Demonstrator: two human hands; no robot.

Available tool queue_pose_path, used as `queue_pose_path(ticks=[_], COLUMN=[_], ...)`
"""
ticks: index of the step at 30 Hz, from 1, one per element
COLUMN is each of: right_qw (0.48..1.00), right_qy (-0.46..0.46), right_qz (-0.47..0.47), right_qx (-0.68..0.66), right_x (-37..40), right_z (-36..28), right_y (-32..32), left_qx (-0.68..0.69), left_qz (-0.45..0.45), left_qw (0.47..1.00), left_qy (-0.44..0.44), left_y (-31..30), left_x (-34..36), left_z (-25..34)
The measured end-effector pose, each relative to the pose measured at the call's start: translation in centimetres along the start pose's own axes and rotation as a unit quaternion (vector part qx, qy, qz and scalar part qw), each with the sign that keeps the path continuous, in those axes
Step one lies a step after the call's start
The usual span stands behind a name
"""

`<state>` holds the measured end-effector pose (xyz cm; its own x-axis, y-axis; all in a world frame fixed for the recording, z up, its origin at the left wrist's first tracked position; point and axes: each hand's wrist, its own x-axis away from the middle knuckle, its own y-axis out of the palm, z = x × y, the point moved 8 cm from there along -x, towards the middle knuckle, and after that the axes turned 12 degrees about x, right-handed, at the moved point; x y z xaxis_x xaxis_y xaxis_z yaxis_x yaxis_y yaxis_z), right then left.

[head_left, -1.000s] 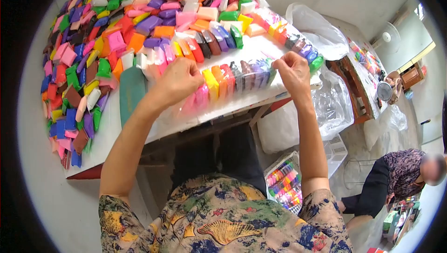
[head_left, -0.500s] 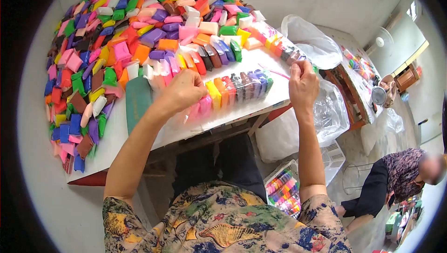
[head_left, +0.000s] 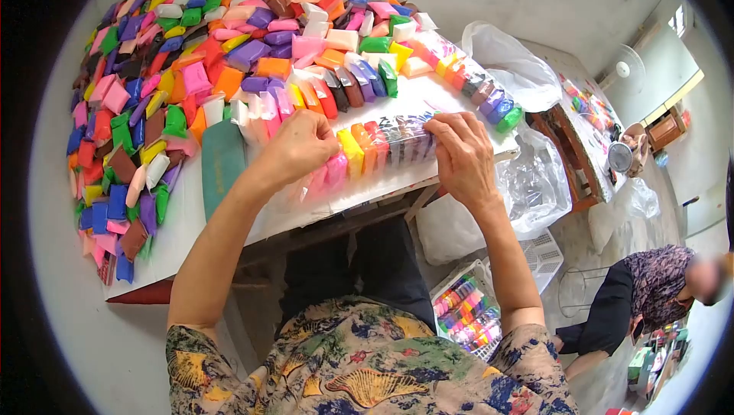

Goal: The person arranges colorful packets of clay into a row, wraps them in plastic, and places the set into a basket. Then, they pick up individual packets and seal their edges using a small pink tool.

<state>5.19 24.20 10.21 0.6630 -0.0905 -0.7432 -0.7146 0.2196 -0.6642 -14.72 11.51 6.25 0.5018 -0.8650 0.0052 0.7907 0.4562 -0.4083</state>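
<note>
A clear bag with a row of coloured packets (head_left: pixel 375 146) lies along the table's front edge. My left hand (head_left: pixel 300 146) pinches its left end by the pink packets. My right hand (head_left: pixel 462 157) is closed on the bag's right end, over the blue and green packets, which it hides. Just behind stands a second row of packets (head_left: pixel 336 92), running from white and pink to green. Another clear bag of packets (head_left: pixel 478 86) rests at the table's right end, touched by neither hand.
A big heap of coloured packets (head_left: pixel 176 56) covers the table's left and back. A green case (head_left: pixel 223 166) sits left of my left hand. Clear plastic bags (head_left: pixel 512 67) are at the right. Below is a basket of packets (head_left: pixel 465 309). A person (head_left: pixel 650 293) sits at the lower right.
My right hand has moved left, from the far bag of packets to the right end of the front bag. The far bag's purple, blue and green packets now show. My left hand has barely moved.
</note>
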Motion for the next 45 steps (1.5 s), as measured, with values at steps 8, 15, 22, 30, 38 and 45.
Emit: queue_pose_path(ticks=[8, 15, 22, 30, 38, 45], right_qw=[0.998, 0.981, 0.995, 0.999, 0.991, 0.991], right_qy=[0.051, 0.166, -0.024, 0.005, -0.056, -0.041], right_qz=[0.034, 0.1, 0.0, 0.019, -0.007, 0.0], right_qx=[-0.032, 0.019, -0.099, -0.038, -0.119, -0.128], right_x=[1.1, 1.4, -1.3, -0.1, -2.6, -0.8], right_z=[2.4, 5.7, -3.1, 1.9, -6.3, -1.0], right_y=[0.4, -2.4, 0.1, 0.3, 0.6, 0.9], left_qx=[0.022, 0.002, 0.011, 0.001, -0.011, 0.003], left_qz=[0.001, -0.015, -0.017, -0.031, -0.03, -0.052], left_qw=[1.0, 1.0, 1.0, 0.999, 0.999, 0.998], left_qy=[-0.012, -0.014, -0.02, -0.023, -0.021, -0.031], left_y=[-0.2, 0.1, 0.0, 0.1, 0.8, 2.2], left_x=[0.5, 0.2, 0.1, 0.2, -0.2, -0.9], left_z=[0.8, 0.3, -0.1, 0.6, 1.1, 1.7])
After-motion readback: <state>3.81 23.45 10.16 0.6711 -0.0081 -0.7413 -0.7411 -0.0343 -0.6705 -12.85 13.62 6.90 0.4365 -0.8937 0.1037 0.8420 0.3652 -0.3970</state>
